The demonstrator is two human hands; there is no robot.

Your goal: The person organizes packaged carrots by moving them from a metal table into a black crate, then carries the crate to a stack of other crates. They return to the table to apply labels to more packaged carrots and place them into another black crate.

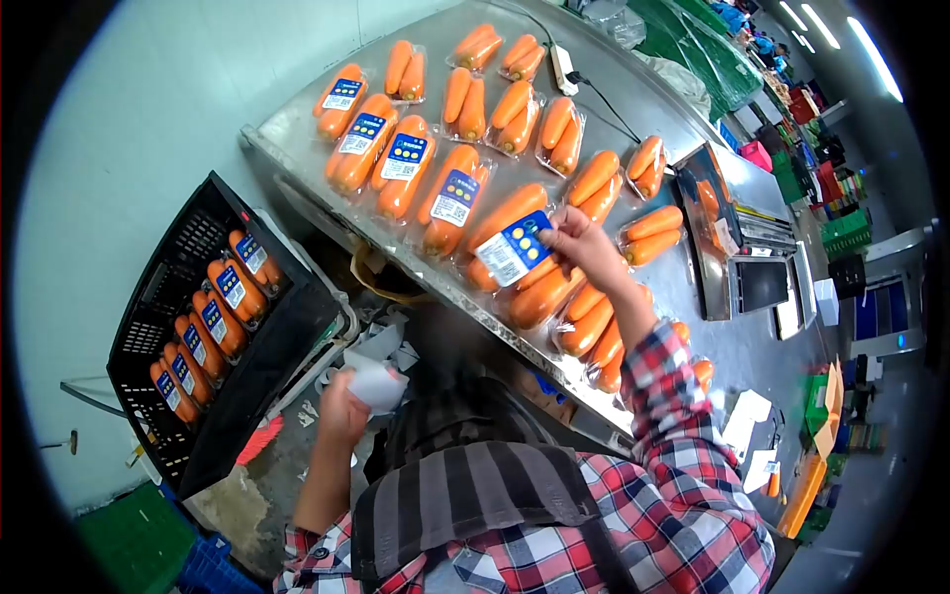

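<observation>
My right hand [586, 247] pinches the edge of a blue and white label [513, 249] with thumb and fingers. The label lies over a clear-wrapped pack of carrots [503, 216] near the table's front edge. Several labelled carrot packs [401, 170] stand in a row to the left of that hand, and packs without labels [592, 322] lie to its right. Low on the left, my left hand [344, 408] is closed around a white roll or folded strip of paper [376, 384], held off the table's front side.
A black crate [203, 259] at the left holds a row of labelled carrot packs. More packs [515, 117] cover the metal table [673, 104]. A power strip [562, 67] with a cable lies at the back, and a metal machine [737, 238] stands at the right.
</observation>
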